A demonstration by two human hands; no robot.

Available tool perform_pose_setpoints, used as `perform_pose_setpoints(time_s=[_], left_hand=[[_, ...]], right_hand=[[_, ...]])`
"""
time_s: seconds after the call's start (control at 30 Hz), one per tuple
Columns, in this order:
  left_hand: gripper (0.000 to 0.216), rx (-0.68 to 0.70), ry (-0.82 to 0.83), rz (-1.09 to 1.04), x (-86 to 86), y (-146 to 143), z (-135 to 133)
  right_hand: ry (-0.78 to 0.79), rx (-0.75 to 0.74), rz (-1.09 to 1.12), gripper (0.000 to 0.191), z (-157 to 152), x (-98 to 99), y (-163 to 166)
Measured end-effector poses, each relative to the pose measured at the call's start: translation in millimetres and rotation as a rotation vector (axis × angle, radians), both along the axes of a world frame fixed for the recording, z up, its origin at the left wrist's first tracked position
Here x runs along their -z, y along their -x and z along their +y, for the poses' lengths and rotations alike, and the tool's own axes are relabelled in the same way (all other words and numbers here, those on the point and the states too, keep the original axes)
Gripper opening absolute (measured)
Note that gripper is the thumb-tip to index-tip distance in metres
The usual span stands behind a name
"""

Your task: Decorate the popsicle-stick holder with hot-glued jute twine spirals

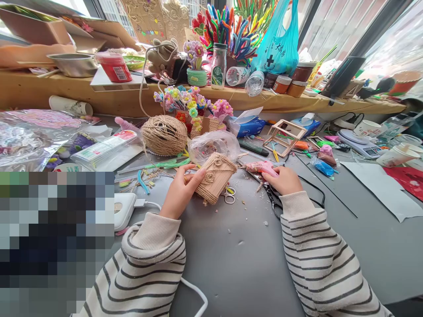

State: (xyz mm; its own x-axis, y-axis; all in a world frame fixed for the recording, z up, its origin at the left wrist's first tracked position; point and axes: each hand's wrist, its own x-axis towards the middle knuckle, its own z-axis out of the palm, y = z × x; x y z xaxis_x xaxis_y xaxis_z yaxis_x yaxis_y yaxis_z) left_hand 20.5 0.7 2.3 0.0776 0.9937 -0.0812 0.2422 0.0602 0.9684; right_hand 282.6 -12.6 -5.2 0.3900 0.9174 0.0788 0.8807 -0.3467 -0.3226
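Observation:
My left hand (183,189) grips a small wooden craft box (218,177) by its left side, tilted above the grey table. Twine edges the box, and twine spirals decorate its slatted face. On the right, my right hand (287,179) is closed around a pink glue gun (261,167), whose nozzle points left toward the box. White-handled scissors (230,197) lie just beneath the box. Behind it sit a clear plastic bag (214,143) with small bits inside and a large ball of twine (164,135). Black-handled scissors (273,200) rest below my right hand.
A small wooden frame (284,137) stands behind the glue gun. Blue tissue packs (249,125), crochet flowers (194,101) and a white scale (358,143) line the back. A white device (125,211) with a cable lies left. White paper (385,185) lies right. A crowded shelf (158,94) runs behind.

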Motion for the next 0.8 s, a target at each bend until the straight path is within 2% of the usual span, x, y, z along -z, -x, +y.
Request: perform_pose_setpoints(time_s=[0.17,0.27,0.37,0.43,0.53,0.67,0.8], left_hand=[[0.051,-0.004,-0.003,0.014,-2.4,-1,-1],[0.051,-0.003,0.008,0.010,-2.8,-1,-1],[0.051,-0.007,0.027,0.005,-3.9,-2,-2],[0.052,-0.009,0.041,0.001,-5.0,-2,-3],[0.051,-0.010,0.047,0.007,-6.1,-2,-4],[0.049,-0.007,0.035,0.017,-5.9,-3,-4],[0.048,-0.010,0.027,0.022,-5.4,-3,-4]], right_hand=[[-0.060,0.096,0.058,0.033,0,-6.8,1],[-0.159,0.176,0.066,0.029,-2,-13.9,-1],[-0.239,0.190,0.080,0.033,-5,-19.9,-1],[-0.341,0.153,0.106,0.039,-9,-21.3,3],[-0.607,0.032,0.068,0.044,-15,-19.1,16],[-0.869,-0.131,-0.162,0.042,-20,-11.7,34],[-1.004,-0.207,-0.347,0.038,-20,-5.3,41]])
